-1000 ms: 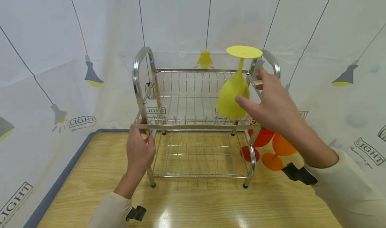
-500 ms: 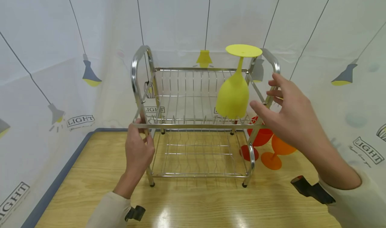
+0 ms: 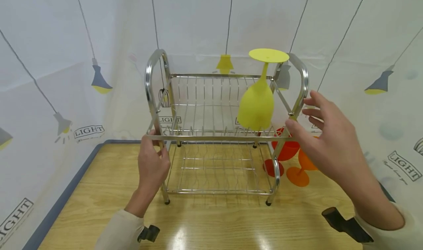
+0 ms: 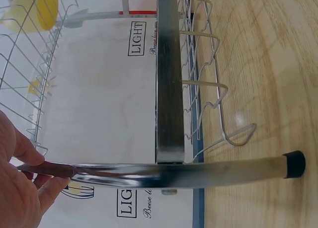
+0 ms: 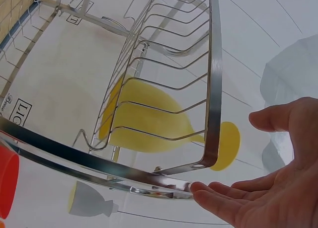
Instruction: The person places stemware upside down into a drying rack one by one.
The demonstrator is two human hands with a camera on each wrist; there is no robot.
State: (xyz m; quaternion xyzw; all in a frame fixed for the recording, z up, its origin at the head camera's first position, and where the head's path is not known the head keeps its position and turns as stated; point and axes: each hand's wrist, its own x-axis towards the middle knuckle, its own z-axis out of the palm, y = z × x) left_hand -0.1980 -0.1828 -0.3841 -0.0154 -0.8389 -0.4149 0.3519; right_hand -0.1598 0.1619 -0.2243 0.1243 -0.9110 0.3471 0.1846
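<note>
A two-tier chrome dish rack (image 3: pixel 214 138) stands upright on the wooden table. Upside down on its upper tier, toward the right end, sits a yellow wine goblet (image 3: pixel 256 108), bowl down and round foot on top. My left hand (image 3: pixel 152 165) grips the rack's front left post; in the left wrist view its thumb and fingers (image 4: pixel 47 193) close round the metal. Beside the right side frame, my right hand (image 3: pixel 333 143) holds nothing, its fingers apart and loosely bent. From the right wrist, its fingertips (image 5: pixel 201 187) show right at the chrome frame, below the goblet's foot.
Behind the rack's right legs, a red goblet (image 3: pixel 286 154) and an orange goblet (image 3: pixel 305 160) are on the table, the orange one partly behind my right hand. A white lamp-print sheet (image 3: pixel 198 22) hangs behind and at both sides.
My right hand has moved away from the yellow goblet, rightward and down to the rack's right frame. The goblet stays in place, and my left hand keeps its grip on the post.
</note>
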